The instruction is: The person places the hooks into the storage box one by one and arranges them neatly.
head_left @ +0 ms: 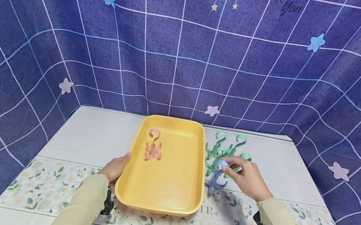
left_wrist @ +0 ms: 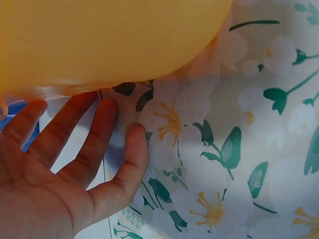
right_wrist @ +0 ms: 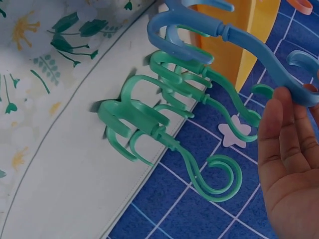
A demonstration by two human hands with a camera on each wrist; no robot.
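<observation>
Lower right, my right hand (head_left: pixel 248 176) pinches the blue hook (head_left: pixel 215 178) by its curl (head_left: pixel 223 162): likely light, stiff; left hand (head_left: pixel 115 167) holds tray (head_left: pixel 167 190).

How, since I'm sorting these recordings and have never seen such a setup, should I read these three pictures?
There is no machine here: a person works with two bare hands. The wide picture comes from a camera worn on the head, looking forward and down. The other two come from cameras on the wrists, one watching each hand closely. On the cloth stands a tray with a pink hook in it. Several green hooks are grouped on the tray's right. The left hand touches the tray's left side. The right hand has a blue hook in its grip, pinched by the curled end, pronged end below.
</observation>
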